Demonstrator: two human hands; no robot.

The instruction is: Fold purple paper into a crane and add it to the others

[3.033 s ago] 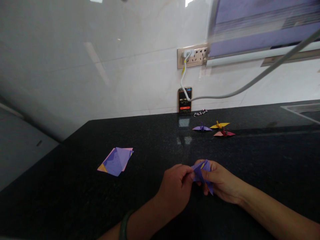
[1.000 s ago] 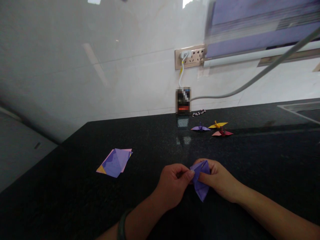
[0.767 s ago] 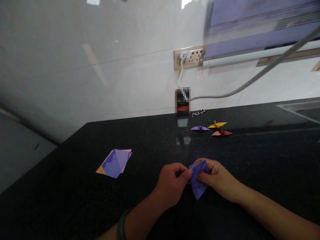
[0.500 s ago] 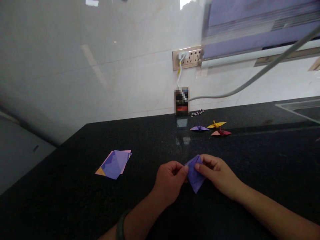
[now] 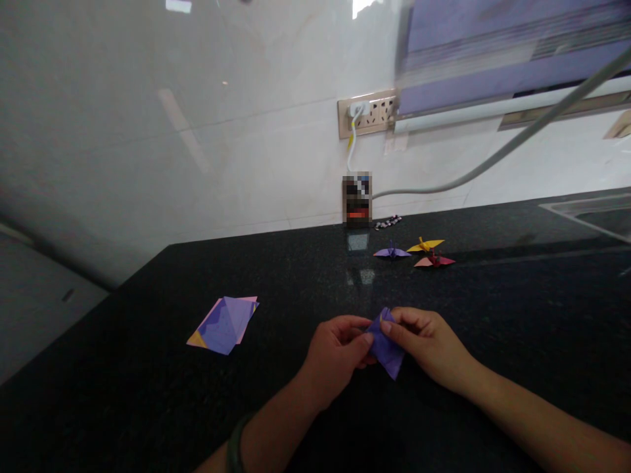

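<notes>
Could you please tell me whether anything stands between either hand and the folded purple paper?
Nothing visible does: the left hand and right hand both hold the folded purple paper directly. The paper sheets lie apart to the left, and the purple crane sits farther back.

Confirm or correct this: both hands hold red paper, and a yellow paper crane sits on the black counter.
The red is wrong: the head view shows the left hand and right hand holding purple paper. The yellow crane does sit on the black counter.

A head-worn camera is looking forward and down from close above the near counter [image 5: 300, 276], facing the far wall [image 5: 266, 164].
</notes>
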